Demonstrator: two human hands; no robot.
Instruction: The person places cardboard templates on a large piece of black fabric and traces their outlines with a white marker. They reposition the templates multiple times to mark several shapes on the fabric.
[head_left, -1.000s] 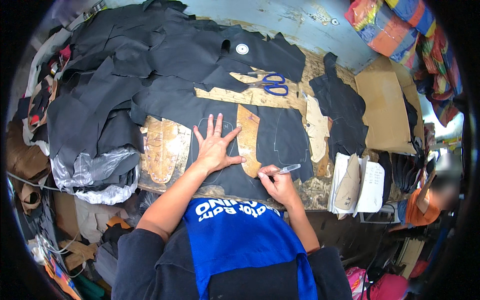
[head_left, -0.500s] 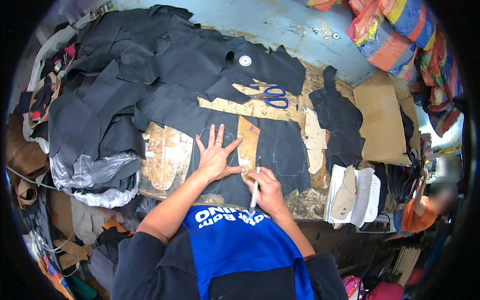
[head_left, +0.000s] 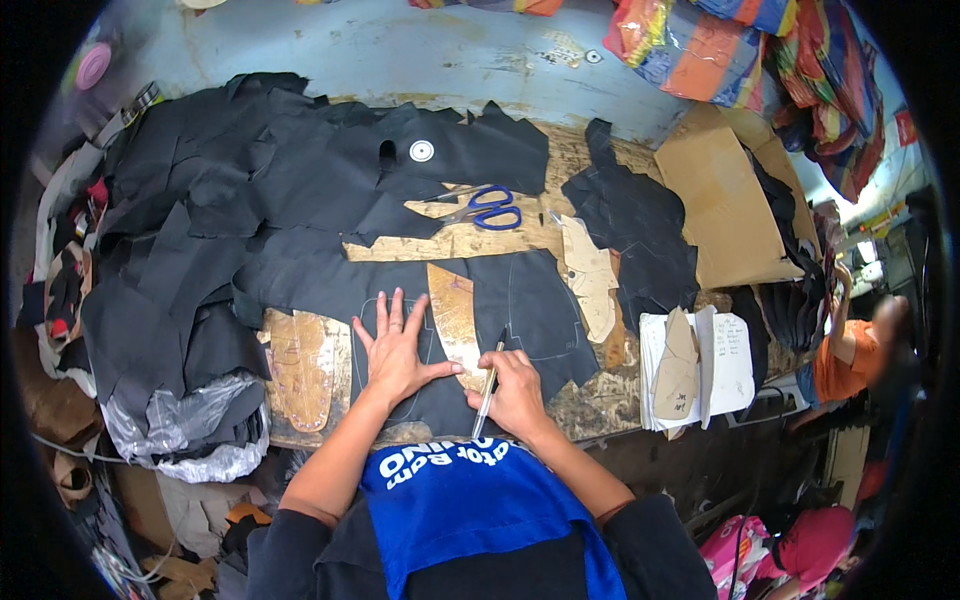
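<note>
Spread fingers of my left hand (head_left: 393, 360) lie flat on a piece of black leather-like sheet (head_left: 540, 290), over a pale drawn outline. Its thumb reaches onto the near end of a brown pattern template (head_left: 453, 310), narrow and tapering toward me. On the other side of the template, my right hand (head_left: 515, 395) is closed round a slim pen (head_left: 485, 400), pale toward my body and dark at its far end. A second pale outline shows on the sheet to the right. Another brown template (head_left: 299, 370) lies to the left of my left hand.
Beyond the sheet lie blue-handled scissors (head_left: 492, 210) and heaped black material (head_left: 300, 170). To the right are pale card patterns (head_left: 590, 280), an open notebook (head_left: 730, 365) and a cardboard box (head_left: 725, 210). A person in orange (head_left: 840, 360) is at far right.
The whole view has shifted, so the table sits lower and further left. My left hand keeps its place by the template; my right hand and pen appear slightly further from the template's edge.
</note>
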